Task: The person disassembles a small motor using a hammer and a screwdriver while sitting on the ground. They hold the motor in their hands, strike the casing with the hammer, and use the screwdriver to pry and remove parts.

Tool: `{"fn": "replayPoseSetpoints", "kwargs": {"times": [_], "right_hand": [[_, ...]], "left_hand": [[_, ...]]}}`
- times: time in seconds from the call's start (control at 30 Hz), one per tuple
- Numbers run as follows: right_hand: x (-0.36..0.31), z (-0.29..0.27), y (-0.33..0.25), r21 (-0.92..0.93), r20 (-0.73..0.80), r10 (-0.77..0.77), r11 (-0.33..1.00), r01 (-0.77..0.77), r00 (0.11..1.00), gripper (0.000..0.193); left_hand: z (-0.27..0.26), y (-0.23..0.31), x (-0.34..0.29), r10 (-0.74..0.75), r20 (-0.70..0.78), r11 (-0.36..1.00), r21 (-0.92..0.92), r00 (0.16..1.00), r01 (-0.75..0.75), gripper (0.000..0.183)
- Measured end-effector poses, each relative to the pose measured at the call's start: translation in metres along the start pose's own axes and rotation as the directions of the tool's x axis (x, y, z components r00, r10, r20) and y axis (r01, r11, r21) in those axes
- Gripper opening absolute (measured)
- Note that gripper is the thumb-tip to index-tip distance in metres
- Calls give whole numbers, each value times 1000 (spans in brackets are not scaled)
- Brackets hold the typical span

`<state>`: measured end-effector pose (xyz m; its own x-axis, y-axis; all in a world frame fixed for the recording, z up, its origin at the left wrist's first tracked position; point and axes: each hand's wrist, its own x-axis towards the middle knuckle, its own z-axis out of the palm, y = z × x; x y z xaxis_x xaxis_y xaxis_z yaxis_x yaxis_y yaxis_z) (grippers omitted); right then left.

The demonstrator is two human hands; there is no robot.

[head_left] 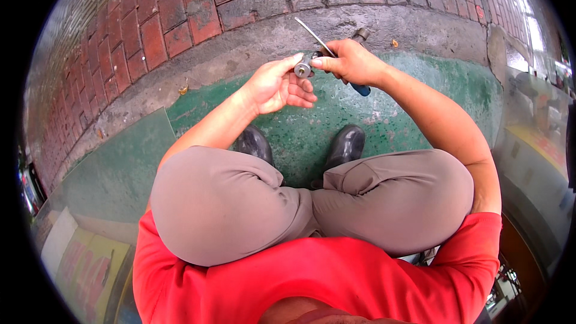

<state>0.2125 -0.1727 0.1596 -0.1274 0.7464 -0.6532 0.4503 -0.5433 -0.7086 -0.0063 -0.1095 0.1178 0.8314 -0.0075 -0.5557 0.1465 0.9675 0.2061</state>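
Observation:
A short silvery metal cylinder (302, 71) with a round end and a small centre pin sits between my two hands. My left hand (276, 86) has its thumb against the cylinder's side, the lower fingers loosely curled beneath; its index finger is partly hidden. A screwdriver (314, 35) lies in my right hand (355, 64), its thin shaft pointing up and left, its blue and dark handle end showing below the fingers. The right thumb also presses at the cylinder. Just beyond the right knuckles is a dark, round-ended metal piece (361, 35); whether I hold it, I cannot tell.
My dark shoes (346, 145) stand on a wet green-painted floor (288, 129), below my bent knees. Ahead runs a grey concrete strip (234, 54), then red brick paving (171, 3). Glassy panels stand at the left (114, 168) and right (534, 162).

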Motion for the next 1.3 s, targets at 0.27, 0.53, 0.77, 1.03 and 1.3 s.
{"fn": "replayPoseSetpoints", "kwargs": {"times": [0.27,0.53,0.77,1.03,1.3], "right_hand": [[-4,6,-3,-340,-41,-299,901,268,953,38],[-12,-1,-11,-159,231,-426,870,466,875,33],[-6,-6,-1,-185,138,-464,856,483,875,42],[-12,-16,-40,-419,-200,-562,789,449,802,45],[-25,-53,-84,-637,-284,-746,616,463,602,52]], "left_hand": [[5,5,-6,62,-22,903,427,998,-46,32],[1,9,-11,77,118,686,714,990,-139,41],[3,7,-9,210,70,640,744,975,-192,43],[24,33,-17,414,127,643,660,901,-389,39],[73,74,-37,506,139,681,541,851,-493,36]]}}
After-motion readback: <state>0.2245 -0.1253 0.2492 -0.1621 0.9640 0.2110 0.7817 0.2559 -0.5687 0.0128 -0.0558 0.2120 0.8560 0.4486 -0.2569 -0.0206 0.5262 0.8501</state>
